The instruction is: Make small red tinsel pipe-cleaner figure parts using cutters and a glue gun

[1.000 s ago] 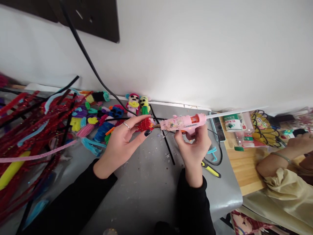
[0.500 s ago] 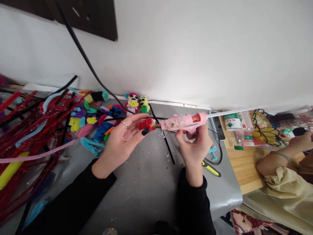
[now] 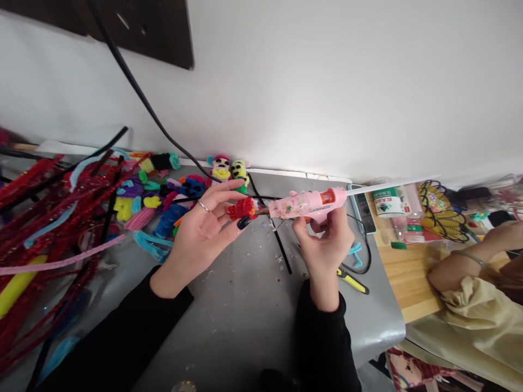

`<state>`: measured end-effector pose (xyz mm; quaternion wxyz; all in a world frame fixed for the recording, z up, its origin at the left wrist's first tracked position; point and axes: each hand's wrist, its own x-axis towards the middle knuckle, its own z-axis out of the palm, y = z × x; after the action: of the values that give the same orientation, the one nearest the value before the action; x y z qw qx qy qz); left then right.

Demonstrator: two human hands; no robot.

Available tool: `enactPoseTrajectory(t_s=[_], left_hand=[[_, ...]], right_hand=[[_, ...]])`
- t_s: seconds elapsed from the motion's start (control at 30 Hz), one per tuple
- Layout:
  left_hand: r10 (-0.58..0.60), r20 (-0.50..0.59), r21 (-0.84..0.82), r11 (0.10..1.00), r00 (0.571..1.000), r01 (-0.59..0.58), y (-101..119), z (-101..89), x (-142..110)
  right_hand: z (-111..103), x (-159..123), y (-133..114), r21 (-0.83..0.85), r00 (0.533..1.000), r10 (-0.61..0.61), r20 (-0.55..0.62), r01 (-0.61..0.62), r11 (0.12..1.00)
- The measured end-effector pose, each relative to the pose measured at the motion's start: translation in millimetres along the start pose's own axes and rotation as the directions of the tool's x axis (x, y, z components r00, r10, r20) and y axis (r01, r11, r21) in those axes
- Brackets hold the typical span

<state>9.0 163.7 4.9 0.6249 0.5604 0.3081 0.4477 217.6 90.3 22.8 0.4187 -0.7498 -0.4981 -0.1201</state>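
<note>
Left hand point(image 3: 196, 239): one, thumb and fingers closed on the red piece point(image 3: 242, 209), held above the grey table point(image 3: 245, 316), between the two hands.

Right hand point(image 3: 324, 245): one, wrapped around the glue gun point(image 3: 296, 207), pink, nozzle at the red piece; whether they touch is too small to tell. Loaded in its back, one white stick point(image 3: 379, 187), mostly sticking out.

Containers, on the wooden table point(image 3: 412, 277): one bottle point(image 3: 390, 202), clear, green-and-white label, lying on its side; one small bottle point(image 3: 404, 230), clear, green cap, just beside it. Contents of both: cannot tell. At the near edge, one clear round item point(image 3: 183, 386), cut off by the frame, contents not readable.

By the wall: two dolls point(image 3: 221, 167), side by side, one with a pink-red head, one yellow.

Left side: a heap of red stems point(image 3: 32, 177), with blue, pink, black and yellow lengths among them.

Right side of the grey table: one phone point(image 3: 363, 209); one yellow cutter point(image 3: 353, 281); one bent blue stem point(image 3: 356, 255).

Far right: another person's sleeve point(image 3: 482, 321), beige.
</note>
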Motion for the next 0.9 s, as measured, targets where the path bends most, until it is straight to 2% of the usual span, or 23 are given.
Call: enactPoseTrajectory(t_s=[0.5,0.67,0.9], left_hand=[[-0.068,0.033,-0.080,0.994,0.997,0.071,0.3,-2.2,0.8],[-0.049,0.039,-0.130,0.990,0.998,0.054,1.4,-1.8,0.7],[-0.075,0.036,-0.130,0.988,0.997,0.079,2.5,-1.9,1.0]], right_hand=[[-0.3,-0.1,-0.2,0.018,1.000,0.016,-0.009,-0.016,1.000],[-0.6,-0.3,0.8,0.031,1.000,-0.007,-0.020,0.008,0.999],[-1.3,0.0,1.3,-0.013,1.000,0.016,0.006,-0.016,1.000]])
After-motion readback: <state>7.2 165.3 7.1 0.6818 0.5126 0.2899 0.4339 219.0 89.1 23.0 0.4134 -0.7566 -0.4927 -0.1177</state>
